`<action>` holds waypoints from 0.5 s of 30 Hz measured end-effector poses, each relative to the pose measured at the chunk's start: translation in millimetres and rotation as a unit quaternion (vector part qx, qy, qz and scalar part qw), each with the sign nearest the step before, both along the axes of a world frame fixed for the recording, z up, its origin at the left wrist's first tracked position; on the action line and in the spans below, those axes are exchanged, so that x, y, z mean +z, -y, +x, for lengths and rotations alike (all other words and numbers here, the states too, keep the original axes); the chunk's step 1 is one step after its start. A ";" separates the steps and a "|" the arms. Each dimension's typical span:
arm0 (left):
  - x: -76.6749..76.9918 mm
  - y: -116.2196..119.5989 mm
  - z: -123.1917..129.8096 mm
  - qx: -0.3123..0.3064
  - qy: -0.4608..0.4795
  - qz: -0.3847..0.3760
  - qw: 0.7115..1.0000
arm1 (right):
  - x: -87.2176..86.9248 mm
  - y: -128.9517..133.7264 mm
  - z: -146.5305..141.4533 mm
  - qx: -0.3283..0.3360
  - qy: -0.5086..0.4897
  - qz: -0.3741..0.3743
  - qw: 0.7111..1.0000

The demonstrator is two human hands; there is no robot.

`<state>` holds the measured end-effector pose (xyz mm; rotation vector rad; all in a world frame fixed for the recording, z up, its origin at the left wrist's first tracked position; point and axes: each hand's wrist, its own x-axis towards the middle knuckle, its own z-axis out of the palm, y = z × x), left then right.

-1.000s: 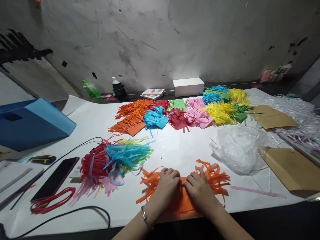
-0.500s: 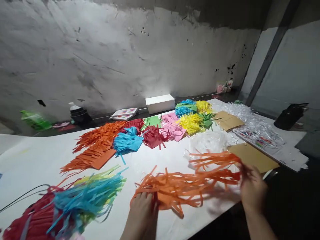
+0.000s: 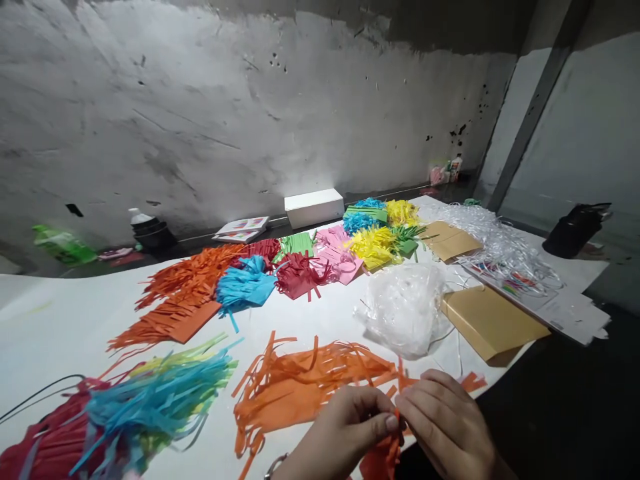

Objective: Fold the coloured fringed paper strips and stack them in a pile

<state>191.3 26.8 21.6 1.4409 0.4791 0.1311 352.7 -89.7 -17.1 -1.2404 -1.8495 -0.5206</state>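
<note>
My left hand (image 3: 353, 427) is closed, thumb and fingers pinching an orange fringed paper piece (image 3: 381, 460) that hangs down by the table's near edge. My right hand (image 3: 445, 421) meets it there, its fingers closed on the same orange paper; its fingertips are partly hidden. Left of the hands, a larger orange fringed paper sheet (image 3: 290, 399) lies on the white-covered table (image 3: 210, 413), with a plain uncut band and loose strips around it. Orange strips also show behind my right hand.
Fringed paper bundles in blue (image 3: 245, 287), dark red (image 3: 301, 277), orange (image 3: 195, 323) and yellow (image 3: 373, 247) lie further back. A crumpled clear plastic bag (image 3: 405, 310) and a brown envelope (image 3: 493, 323) sit ahead of my hands. More red and blue fringe (image 3: 160, 393) is near left.
My left hand has moved right, off the orange sheet on the table. My right hand has come left and lower, and both now meet on orange paper. The stretched strips have dropped.
</note>
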 end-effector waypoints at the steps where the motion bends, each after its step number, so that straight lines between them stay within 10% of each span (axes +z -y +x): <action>1: -5.8 1.8 1.3 0.007 0.009 -0.047 0.999 | 0.5 -1.3 -3.5 0.004 -0.054 0.004 0.999; 7: -37.4 10.2 2.0 0.124 0.101 0.144 0.977 | -13.2 -9.2 -22.2 0.032 -0.327 -0.043 0.943; 15: -40.1 -4.4 5.0 0.082 0.120 0.382 0.913 | -56.3 -7.4 -26.7 -0.055 -0.219 -0.014 0.974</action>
